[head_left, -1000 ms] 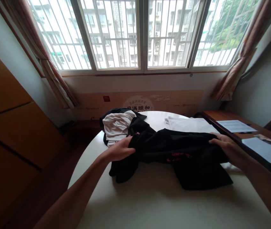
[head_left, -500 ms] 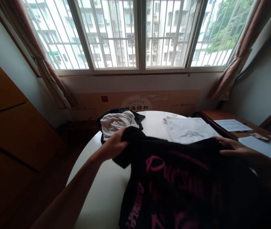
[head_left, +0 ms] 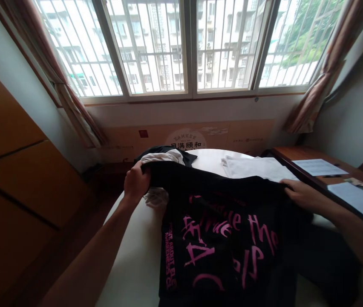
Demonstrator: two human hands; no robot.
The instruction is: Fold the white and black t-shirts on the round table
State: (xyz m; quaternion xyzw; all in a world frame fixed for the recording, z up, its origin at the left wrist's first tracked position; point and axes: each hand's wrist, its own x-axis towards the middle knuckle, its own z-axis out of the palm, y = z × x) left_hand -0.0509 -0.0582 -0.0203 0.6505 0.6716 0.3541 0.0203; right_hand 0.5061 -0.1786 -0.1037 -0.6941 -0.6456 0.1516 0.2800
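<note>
A black T-shirt with pink lettering hangs stretched between my two hands above a white table. My left hand is closed round its upper left edge, near the sleeve. On the other side my right hand pinches the upper right part of the cloth. The lower part of the shirt falls toward me and runs out of the picture at the bottom. Just behind the left hand lies a crumpled heap of clothes, a white garment over a black one, partly covered by the shirt.
A folded white cloth lies at the table's far right. The round white table curves away on the left. Beside it on the right, a brown wooden desk holds paper sheets. A barred window and a cardboard panel stand behind.
My left hand has moved left and up, pulling the shirt's top edge wider and tauter. The right hand moved slightly left. The pink lettering now shows more clearly.
</note>
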